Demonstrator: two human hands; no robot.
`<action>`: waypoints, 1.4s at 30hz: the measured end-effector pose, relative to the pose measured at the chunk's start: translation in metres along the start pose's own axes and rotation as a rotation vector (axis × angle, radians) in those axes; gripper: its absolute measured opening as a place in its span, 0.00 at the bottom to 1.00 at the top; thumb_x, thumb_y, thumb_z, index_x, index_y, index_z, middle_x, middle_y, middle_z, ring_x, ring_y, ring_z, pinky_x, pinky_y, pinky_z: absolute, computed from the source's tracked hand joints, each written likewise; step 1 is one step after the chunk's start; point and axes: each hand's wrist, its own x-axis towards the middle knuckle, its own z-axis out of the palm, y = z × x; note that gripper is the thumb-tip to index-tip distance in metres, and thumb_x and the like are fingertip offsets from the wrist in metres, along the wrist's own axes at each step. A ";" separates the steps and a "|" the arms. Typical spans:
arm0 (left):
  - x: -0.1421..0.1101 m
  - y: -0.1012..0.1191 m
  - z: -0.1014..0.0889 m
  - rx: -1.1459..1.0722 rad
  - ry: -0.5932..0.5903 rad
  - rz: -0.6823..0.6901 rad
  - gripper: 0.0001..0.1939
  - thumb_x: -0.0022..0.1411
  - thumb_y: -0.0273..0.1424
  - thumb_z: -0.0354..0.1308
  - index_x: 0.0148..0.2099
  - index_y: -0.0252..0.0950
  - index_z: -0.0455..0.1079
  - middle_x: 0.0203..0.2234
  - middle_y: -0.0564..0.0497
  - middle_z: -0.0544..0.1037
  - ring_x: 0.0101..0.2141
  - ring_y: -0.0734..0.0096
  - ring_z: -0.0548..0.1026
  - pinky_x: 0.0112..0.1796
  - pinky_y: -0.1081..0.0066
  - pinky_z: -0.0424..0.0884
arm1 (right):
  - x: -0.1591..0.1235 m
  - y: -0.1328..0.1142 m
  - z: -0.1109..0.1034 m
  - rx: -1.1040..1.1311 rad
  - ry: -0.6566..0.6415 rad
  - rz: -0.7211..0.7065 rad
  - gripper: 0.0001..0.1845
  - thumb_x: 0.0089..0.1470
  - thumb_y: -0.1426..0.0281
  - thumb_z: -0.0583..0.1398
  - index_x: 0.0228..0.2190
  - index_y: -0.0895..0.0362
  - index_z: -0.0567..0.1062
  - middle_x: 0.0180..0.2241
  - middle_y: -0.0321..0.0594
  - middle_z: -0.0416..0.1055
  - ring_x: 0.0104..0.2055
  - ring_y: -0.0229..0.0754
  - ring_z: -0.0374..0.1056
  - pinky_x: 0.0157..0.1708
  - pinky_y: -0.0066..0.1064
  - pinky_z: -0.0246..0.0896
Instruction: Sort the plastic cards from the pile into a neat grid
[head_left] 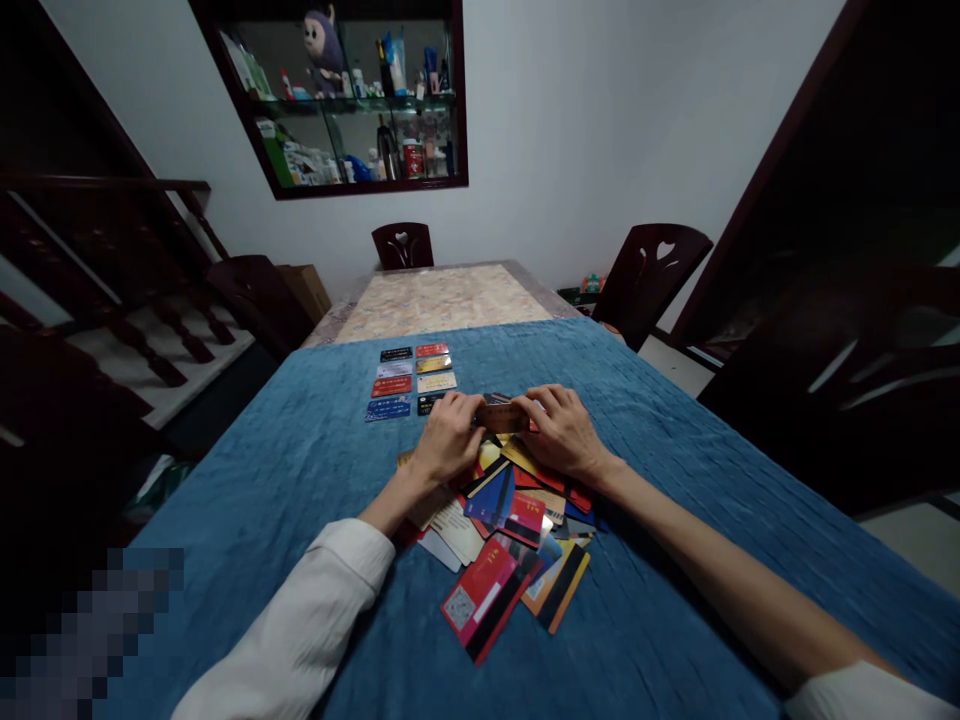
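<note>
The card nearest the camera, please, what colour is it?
That card is mostly red with a black stripe, best seen in the head view.

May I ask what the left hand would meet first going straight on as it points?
Beyond the brown rectangular card the left hand holds, probably the right hand at its other end, though depth is unclear.

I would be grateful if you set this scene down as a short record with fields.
Left hand: grips one end of a brownish card
Right hand: grips the card's other end
Loose pile: overlapping cards, some with dark stripes, below and nearer the wearer
Laid-out cards: two columns of four, beyond the left hand, which partly hides the nearest black one
Surface: blue cloth over the table's near part
Background: wall cabinet holding a plush toy; dark chairs
</note>
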 end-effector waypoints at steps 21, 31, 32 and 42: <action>0.006 -0.037 -0.017 0.174 -0.025 0.067 0.22 0.58 0.25 0.59 0.56 0.34 0.65 0.53 0.37 0.71 0.54 0.50 0.69 0.52 0.52 0.68 | 0.046 0.014 0.024 0.129 -0.105 -0.116 0.23 0.55 0.68 0.63 0.52 0.57 0.71 0.47 0.50 0.70 0.48 0.51 0.60 0.41 0.38 0.57; 0.016 -0.070 -0.026 0.262 -0.115 0.039 0.23 0.60 0.27 0.59 0.58 0.30 0.64 0.52 0.34 0.70 0.52 0.48 0.70 0.51 0.53 0.69 | 0.075 0.019 0.051 0.248 -0.167 -0.145 0.22 0.57 0.67 0.62 0.53 0.59 0.71 0.49 0.50 0.70 0.48 0.49 0.60 0.43 0.39 0.60; 0.017 -0.074 -0.026 0.263 -0.121 0.030 0.23 0.60 0.28 0.59 0.57 0.30 0.65 0.52 0.35 0.70 0.52 0.48 0.70 0.51 0.53 0.69 | 0.079 0.020 0.055 0.253 -0.178 -0.145 0.23 0.56 0.67 0.63 0.53 0.59 0.72 0.49 0.50 0.71 0.48 0.49 0.60 0.43 0.39 0.60; 0.044 -0.121 -0.032 0.252 -0.173 -0.055 0.18 0.58 0.28 0.60 0.52 0.35 0.69 0.50 0.39 0.71 0.50 0.51 0.69 0.49 0.54 0.68 | 0.121 0.025 0.094 0.264 -0.246 -0.101 0.16 0.57 0.70 0.62 0.48 0.55 0.76 0.49 0.46 0.73 0.47 0.48 0.62 0.44 0.37 0.60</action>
